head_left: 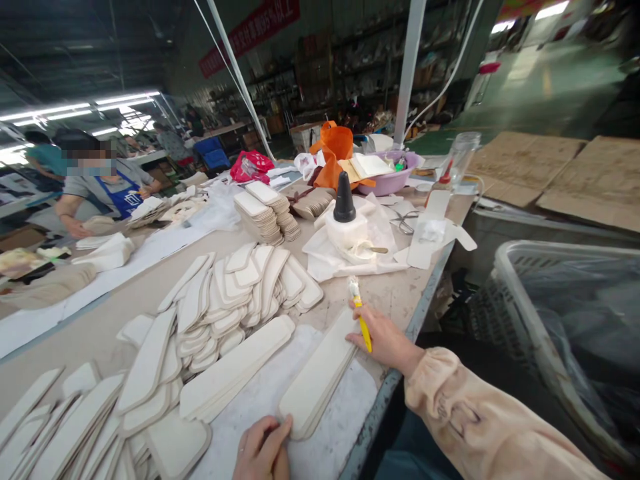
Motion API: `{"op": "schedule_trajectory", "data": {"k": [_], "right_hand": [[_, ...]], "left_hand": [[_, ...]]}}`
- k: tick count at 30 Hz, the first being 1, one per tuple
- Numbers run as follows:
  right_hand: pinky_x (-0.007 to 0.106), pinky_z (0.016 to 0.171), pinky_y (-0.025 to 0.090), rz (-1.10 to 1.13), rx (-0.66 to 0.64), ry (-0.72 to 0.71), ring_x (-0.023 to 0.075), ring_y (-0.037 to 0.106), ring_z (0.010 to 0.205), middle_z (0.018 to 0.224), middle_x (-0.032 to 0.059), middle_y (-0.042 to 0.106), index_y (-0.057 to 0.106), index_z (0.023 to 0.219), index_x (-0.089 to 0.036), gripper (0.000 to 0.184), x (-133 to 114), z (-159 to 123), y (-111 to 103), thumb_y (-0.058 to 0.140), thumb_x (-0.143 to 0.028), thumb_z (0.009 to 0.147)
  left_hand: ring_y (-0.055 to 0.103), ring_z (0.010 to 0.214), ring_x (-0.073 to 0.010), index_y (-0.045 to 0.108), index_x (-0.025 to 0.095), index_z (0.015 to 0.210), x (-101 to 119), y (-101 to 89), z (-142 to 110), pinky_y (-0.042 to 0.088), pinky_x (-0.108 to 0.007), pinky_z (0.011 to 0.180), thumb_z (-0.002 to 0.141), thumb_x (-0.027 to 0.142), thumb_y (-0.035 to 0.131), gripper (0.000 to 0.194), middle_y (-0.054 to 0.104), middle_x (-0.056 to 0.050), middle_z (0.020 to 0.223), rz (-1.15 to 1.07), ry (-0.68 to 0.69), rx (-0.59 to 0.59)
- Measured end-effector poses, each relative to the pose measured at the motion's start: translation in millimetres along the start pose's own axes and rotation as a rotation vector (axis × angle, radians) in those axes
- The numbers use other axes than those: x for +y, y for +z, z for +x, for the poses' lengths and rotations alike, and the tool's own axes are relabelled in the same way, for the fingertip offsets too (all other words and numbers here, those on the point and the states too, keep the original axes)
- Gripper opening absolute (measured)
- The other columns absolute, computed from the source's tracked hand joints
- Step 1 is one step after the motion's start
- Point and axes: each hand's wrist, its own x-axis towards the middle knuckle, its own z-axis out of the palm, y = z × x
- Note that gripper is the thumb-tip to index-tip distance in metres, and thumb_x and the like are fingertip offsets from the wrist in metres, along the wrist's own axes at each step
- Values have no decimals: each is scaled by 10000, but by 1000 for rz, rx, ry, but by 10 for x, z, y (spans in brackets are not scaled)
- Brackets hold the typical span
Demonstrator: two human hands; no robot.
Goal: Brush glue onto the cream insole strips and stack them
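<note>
Head view: right hand (383,339), right of centre, clamped on the yellow brush (366,331), bristles pointing up the frame, whitish stuff on them; its fingers are also at the upper end of a stack of pale strips (317,377). Left hand (263,450), bottom centre, fingertips touching the stack's lower left corner; can't tell if it's pinching. Hands well apart, one at each end. Stack lies slanted in the lower centre on a white sheet (359,393). Just left of it, a second long stack (237,367), then a loose pile (230,293) running to the lower left. Above centre: white tub (346,230) with black cone (344,200) on top, sitting on crumpled plastic (320,257); scissors (404,223) just right. Behind: purple basin (393,183), orange cloth (334,143). Clear jar (463,153) upper right, grey crate (523,307) at right edge. Co-worker (107,193) upper left, blue apron, at the table's far side.
</note>
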Motion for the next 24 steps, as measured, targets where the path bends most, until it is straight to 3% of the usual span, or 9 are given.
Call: {"op": "schedule_trajectory", "data": {"k": [2,5,7,10,12,17,21,24], "right_hand": [[424,898,501,17,7,42,252,590,1104,1261,134,556,448,1018,-216,274,10,-12,-8,606,-328,825],[419,892,498,39,15,55,252,601,1085,1210,120,586,433,1022,-221,285,23,-21,-9,604,-345,831],[413,891,497,56,24,45,252,600,1088,1219,121,581,422,1019,-222,294,27,-29,-5,605,-361,835],[395,905,491,86,66,29,238,595,1104,1250,123,566,414,1000,-222,261,30,-54,-19,590,-346,853],[387,911,488,96,115,19,229,591,1111,1254,119,567,417,987,-222,229,36,-78,-54,579,-327,864],[382,892,494,90,224,27,226,594,1094,1233,110,581,416,979,-224,191,83,-140,-193,556,-302,876],[385,862,502,122,259,60,235,619,1046,1241,107,584,399,962,-233,186,92,-167,-269,551,-297,877],[391,870,498,212,269,84,241,619,1060,1240,108,589,386,956,-239,204,48,-178,-305,557,-313,874]], "left_hand": [[656,770,-151,704,242,973,-1,-57,55,569,-231,663,813,152,542,245,654,-47,886,-48,-35,-73],[662,728,-139,686,220,961,60,-131,180,569,-222,617,850,262,537,191,658,-44,914,-120,-232,-155],[664,774,-165,659,188,1012,137,-150,297,577,-261,631,852,355,546,258,655,-76,984,-90,-357,-176],[651,922,-253,604,131,1151,246,-122,502,573,-390,748,817,451,570,464,649,-136,1053,34,-416,-236],[639,948,-274,591,107,1177,286,-89,627,542,-438,814,821,441,556,490,647,-149,1052,60,-436,-308],[614,889,-249,646,140,992,321,-95,815,480,-397,821,787,365,566,315,632,-99,963,-14,-593,-480],[585,776,-232,598,195,834,414,-204,889,434,-360,746,727,395,595,226,620,-36,825,-102,-752,-420],[565,721,-209,547,213,766,549,-286,929,421,-316,705,715,472,601,270,605,5,735,-352,-880,-263]]}}
